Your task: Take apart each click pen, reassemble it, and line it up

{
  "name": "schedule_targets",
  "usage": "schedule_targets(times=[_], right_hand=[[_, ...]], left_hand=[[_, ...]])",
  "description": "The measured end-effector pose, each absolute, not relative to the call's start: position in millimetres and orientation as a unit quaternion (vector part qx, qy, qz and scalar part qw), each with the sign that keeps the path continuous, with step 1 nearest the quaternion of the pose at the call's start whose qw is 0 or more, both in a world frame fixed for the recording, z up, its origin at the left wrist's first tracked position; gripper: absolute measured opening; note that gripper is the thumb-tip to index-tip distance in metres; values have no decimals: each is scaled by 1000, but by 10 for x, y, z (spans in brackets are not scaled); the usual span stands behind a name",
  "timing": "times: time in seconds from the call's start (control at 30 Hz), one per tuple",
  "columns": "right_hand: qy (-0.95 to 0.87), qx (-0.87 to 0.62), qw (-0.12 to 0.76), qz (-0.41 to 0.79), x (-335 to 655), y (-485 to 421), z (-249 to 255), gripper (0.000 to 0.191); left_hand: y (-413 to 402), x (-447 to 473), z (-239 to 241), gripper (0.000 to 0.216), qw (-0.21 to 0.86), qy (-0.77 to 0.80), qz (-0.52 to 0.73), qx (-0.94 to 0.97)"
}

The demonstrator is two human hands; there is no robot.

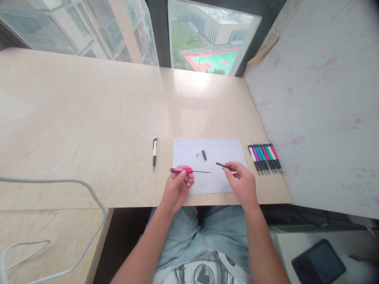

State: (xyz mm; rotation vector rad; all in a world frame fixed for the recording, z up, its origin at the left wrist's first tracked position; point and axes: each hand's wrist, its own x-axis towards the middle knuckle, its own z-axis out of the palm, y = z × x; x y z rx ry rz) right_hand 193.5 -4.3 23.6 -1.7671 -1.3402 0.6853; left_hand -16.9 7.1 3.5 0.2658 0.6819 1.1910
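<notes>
My left hand [179, 184] is closed around a pink pen barrel [186, 170], held level above the paper. A thin dark refill [201, 171] sticks out of the barrel's right end. In my right hand [241, 179], thumb and fingers pinch a slim black stick-like piece [222, 165], whose exact kind I cannot make out. Under both hands lies a white sheet of paper [219, 185] with rows of handwriting along its top. On the sheet rest a black grip sleeve [204, 155] and a tiny metallic part [197, 154].
A white and black pen [154, 154] lies left of the paper. Several colourful pens [264, 157] are lined up at the right, near the wall [319, 110]. A white cable [74, 181] loops over the left side. A dark tablet-like device [319, 262] sits lower right.
</notes>
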Motion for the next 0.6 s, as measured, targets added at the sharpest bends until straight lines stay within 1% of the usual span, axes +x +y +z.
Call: schedule_targets(times=[0.23, 0.33, 0.43, 0.6], right_hand=[[-581, -721, 347, 146, 1682, 330, -13, 17], [-607, -728, 304, 93, 1613, 413, -56, 14], [-617, -734, 271, 85, 1583, 421, -71, 13], [-618, -738, 253, 95, 1568, 381, -61, 12]], left_hand=[[67, -152, 42, 19, 761, 322, 546, 137], [69, -151, 48, 19, 762, 324, 543, 139], [71, -153, 43, 19, 763, 325, 541, 141], [71, -156, 31, 20, 764, 332, 534, 147]])
